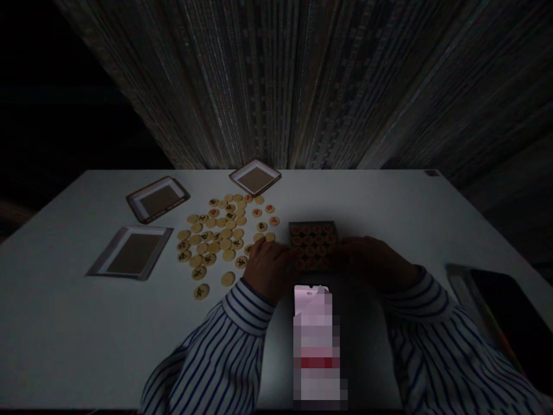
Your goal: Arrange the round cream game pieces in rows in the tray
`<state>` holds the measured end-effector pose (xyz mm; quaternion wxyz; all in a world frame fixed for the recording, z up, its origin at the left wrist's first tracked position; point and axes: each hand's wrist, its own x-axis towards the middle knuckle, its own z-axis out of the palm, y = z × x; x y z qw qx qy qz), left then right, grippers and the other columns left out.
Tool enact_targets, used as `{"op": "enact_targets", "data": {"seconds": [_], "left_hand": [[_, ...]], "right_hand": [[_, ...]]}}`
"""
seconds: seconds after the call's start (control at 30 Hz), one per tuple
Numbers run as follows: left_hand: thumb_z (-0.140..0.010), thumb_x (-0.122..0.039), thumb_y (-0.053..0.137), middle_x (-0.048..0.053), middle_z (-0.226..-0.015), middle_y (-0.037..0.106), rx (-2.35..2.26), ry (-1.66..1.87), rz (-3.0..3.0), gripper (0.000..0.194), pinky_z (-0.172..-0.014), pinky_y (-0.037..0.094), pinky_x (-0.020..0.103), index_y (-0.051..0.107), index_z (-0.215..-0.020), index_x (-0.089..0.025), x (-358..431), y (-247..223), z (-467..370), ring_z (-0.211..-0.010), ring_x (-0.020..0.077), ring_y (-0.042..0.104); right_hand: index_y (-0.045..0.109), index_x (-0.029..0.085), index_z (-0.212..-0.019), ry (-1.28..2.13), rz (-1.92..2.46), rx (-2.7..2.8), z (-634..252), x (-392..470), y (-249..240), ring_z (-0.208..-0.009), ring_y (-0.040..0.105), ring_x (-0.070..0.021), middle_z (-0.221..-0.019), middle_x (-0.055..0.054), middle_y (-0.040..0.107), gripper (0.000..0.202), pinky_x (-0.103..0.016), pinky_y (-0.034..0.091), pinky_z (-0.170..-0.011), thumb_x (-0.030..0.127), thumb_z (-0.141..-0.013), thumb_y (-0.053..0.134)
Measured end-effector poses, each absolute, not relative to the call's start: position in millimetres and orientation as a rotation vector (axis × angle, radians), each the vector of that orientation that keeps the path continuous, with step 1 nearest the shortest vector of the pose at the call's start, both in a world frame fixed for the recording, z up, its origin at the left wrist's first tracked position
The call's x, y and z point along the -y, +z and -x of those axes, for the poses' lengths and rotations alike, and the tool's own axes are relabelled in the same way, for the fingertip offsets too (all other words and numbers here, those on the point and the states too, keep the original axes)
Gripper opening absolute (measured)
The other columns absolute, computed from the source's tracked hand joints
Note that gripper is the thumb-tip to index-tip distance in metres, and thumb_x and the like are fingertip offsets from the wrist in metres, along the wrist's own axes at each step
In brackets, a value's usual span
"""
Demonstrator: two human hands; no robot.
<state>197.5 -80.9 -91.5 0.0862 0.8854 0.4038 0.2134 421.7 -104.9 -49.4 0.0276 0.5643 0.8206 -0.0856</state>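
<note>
A small square box (313,225) stands on the table between my hands, with wooden Chinese chess pieces (319,239) set in it in rows. My left hand (268,266) is closed at the box's near left side, its fingers bent against the edge. At the right side, my right hand (375,260) has its fingers on the box; they are dark and partly hidden in shadow. Loose round Chinese chess pieces (225,233) lie scattered left of my left hand, some showing red or black characters, others blank side up.
A lit phone (311,334), its screen blurred out, lies just before me. Three shallow square trays or lids, a near one (133,252), a middle one (158,199) and a far one (256,176), lie left and back. A dark flat object (510,311) is at the right.
</note>
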Motion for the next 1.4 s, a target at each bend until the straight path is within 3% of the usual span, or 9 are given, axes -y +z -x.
{"op": "enact_targets", "data": {"seconds": [0.53, 0.7, 1.07, 1.4], "left_hand": [[-0.072, -0.03, 0.064, 0.006, -0.095, 0.067, -1.195, 0.623, -2.64, 0.028, -0.097, 0.032, 0.05, 0.064, -0.099, -0.023, 80, -93, -196, -0.096, 0.0237, 0.057], [-0.073, -0.031, 0.063, 0.006, -0.095, 0.067, -1.181, 0.629, -2.641, 0.026, -0.096, 0.033, 0.052, 0.064, -0.098, -0.022, 81, -92, -196, -0.095, 0.025, 0.058], [-0.074, -0.031, 0.061, 0.007, -0.091, 0.068, -1.192, 0.666, -2.647, 0.021, -0.095, 0.034, 0.05, 0.066, -0.091, -0.02, 80, -93, -198, -0.093, 0.024, 0.058], [-0.074, -0.03, 0.061, 0.006, -0.093, 0.068, -1.194, 0.634, -2.652, 0.022, -0.096, 0.033, 0.05, 0.065, -0.093, -0.021, 81, -92, -197, -0.094, 0.0244, 0.058]], "right_hand": [[0.067, 0.027, -0.091, -0.324, -1.703, -2.572, -424, 105, -43, -0.071, 0.06, -0.012, -0.091, -0.002, 0.066, 0.021, -0.024, 0.042, -0.061, 0.025, -0.083, 0.048], [0.067, 0.023, -0.083, -0.158, -1.862, -2.457, -424, 109, -35, -0.061, 0.057, -0.0116, -0.077, -0.001, 0.064, 0.018, -0.024, 0.037, -0.055, 0.031, -0.081, 0.051], [0.067, 0.02, -0.08, 0.075, -1.735, -2.309, -407, 111, -33, -0.065, 0.057, -0.0153, -0.077, -0.006, 0.064, 0.028, -0.026, 0.029, -0.053, 0.031, -0.086, 0.042], [0.066, 0.019, -0.078, 0.08, -1.716, -2.268, -405, 109, -31, -0.065, 0.058, -0.0164, -0.075, -0.008, 0.064, 0.03, -0.027, 0.027, -0.051, 0.031, -0.086, 0.04]]}}
